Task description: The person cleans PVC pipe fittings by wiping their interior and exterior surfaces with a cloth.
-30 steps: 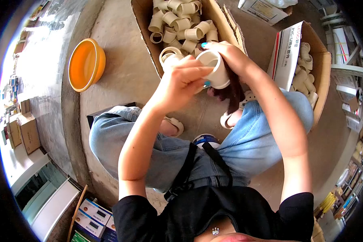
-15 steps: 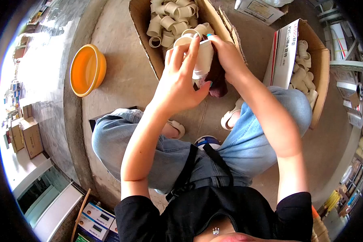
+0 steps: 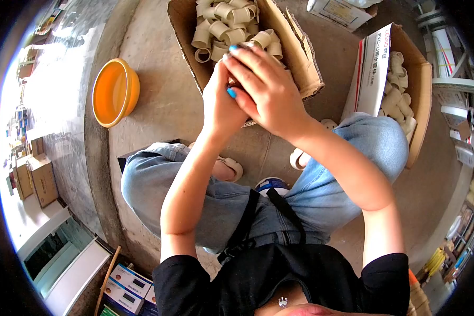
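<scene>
My left hand [image 3: 222,100] and my right hand [image 3: 268,89] are pressed close together over the near end of a cardboard box [image 3: 306,63]. The fingers of my right hand lie bent across those of my left. A little of something dark shows between them; the rest is hidden by the hands, and no white fitting is visible there. Beige pipe fittings [image 3: 235,36] fill the box just beyond my fingers.
A second box [image 3: 420,95] with beige fittings stands at the right, its white printed flap [image 3: 371,73] raised. An orange basin [image 3: 116,92] is on the floor at the left. A white box [image 3: 342,13] lies at the back. My knees flank a small tub [image 3: 272,184].
The white fitting between my hands has gone out of sight. My right hand has come left over my left, and the hanging dark cloth no longer shows below them.
</scene>
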`<state>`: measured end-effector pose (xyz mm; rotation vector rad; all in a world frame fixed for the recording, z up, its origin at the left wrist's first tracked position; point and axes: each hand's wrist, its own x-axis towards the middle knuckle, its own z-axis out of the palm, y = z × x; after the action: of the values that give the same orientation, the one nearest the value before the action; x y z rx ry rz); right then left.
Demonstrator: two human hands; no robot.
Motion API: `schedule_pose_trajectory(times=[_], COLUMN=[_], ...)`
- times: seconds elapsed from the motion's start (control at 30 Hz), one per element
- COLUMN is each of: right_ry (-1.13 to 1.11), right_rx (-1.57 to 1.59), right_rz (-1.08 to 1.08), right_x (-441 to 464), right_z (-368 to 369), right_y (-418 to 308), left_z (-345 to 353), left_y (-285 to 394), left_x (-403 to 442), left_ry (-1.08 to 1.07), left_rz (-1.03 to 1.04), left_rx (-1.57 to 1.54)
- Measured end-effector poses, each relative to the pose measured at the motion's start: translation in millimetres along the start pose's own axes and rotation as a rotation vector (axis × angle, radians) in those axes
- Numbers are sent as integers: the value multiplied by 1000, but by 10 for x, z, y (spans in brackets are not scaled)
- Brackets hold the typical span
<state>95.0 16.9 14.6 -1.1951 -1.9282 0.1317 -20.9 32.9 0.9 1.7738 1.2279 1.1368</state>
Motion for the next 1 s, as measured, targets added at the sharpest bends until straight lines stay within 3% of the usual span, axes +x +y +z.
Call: schedule_pose_trajectory(times=[0.03,0.07,0.17,0.23,0.3,0.33,0.43,0.47,0.57,0.73,0.83,1.0], right_ry=[26,51,-101,-101,-220,-223,-131,-124,-22,-138,-138,8], right_rx=[26,53,501,936,1413,1350,1193,985,548,14,103,925], right_rz=[43,86,472,600,952,1033,745,507,195,-158,-156,410], right_x=[25,43,58,76,130,150,136,124,86,115,111,130], right_z=[-8,-8,-23,68,-78,-98,-9,-33,-17,-130,-124,-222], right_y=[27,61,250,347,324,312,335,351,323,145,137,218], left_z=[-11,14,-15,-51,-68,-85,-117,-126,-99,-27,-8,-70], left_y=[56,36,91,122,147,171,200,182,139,80,74,167], left_x=[-7,-28,-83,-88,-59,-39,-10,-2,8,-5,-32,-74], left_ry=[-12,-14,-47,-69,-84,-97,-113,-130,-144,-99,-92,-182], left_rz=[-32,-65,-103,-88,-23,-19,-83,-92,-137,-28,-9,-75], left_rx=[144,49,25,21,-54,-70,-48,-24,-21,77,49,-145])
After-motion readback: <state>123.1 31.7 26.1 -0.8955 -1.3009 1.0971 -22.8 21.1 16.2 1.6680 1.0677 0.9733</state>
